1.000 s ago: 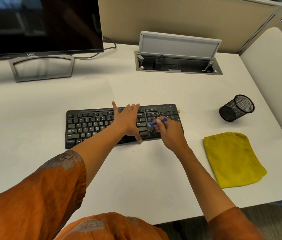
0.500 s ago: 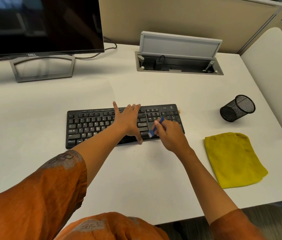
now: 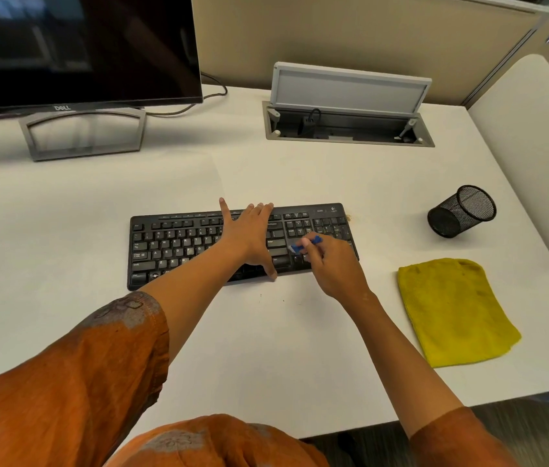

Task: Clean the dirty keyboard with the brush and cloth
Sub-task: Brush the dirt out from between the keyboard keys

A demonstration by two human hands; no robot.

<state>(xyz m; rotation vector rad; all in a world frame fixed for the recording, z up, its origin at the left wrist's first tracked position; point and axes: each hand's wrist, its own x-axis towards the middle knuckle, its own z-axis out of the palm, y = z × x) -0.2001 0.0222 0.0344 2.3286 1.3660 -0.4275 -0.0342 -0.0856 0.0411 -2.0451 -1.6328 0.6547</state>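
One black keyboard (image 3: 199,244) lies on the white tabletop (image 3: 64,230), with one blue brush (image 3: 306,245) over it and one yellow cloth (image 3: 451,311) lying flat well to its right. There is also one black mesh cup (image 3: 461,210) tipped over beyond the cloth, one dark monitor (image 3: 78,48) on its stand at the far left, and one open cable box (image 3: 347,126) set into the tabletop with its lid raised.

The monitor is cut off at the top and left edges. The brush is mostly hidden by the fingers around it, so its bristles are hard to make out, and the left forearm covers part of the keyboard's middle and front edge. A small brownish speck sits by the keyboard's far right corner; what it is cannot be told.

The left hand (image 3: 249,237) lies flat on the keyboard's middle, fingers straight and spread, thumb at the front edge. The right hand (image 3: 330,264) pinches the brush with curled fingers over the keys just left of the number pad.
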